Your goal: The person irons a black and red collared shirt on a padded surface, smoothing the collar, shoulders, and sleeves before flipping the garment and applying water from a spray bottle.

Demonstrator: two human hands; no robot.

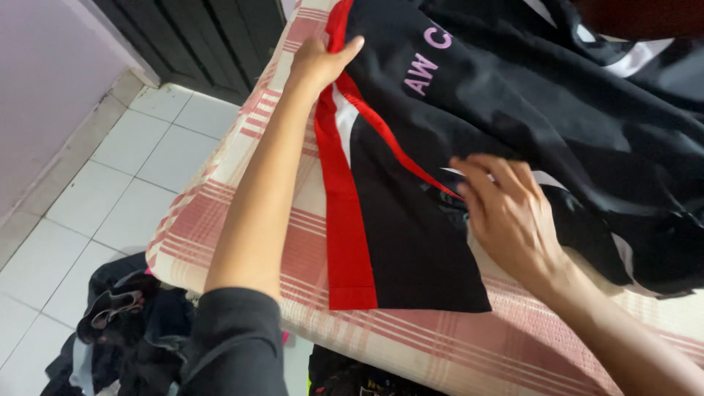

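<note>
Head view is showing 2 bare hands working a black garment point(513, 110) with red and white stripes, which is lying spread over a surface covered in a red-and-cream checked cloth point(242, 220). Left hand point(319, 62) is pinching the garment's red edge at the far side, thumb on top. Right hand point(510, 216) is pressing flat on the black fabric near the middle, fingers spread and holding nothing. Below the surface, a pile of dark clothes point(125, 323) is sitting on the white tiled floor point(88, 198).
</note>
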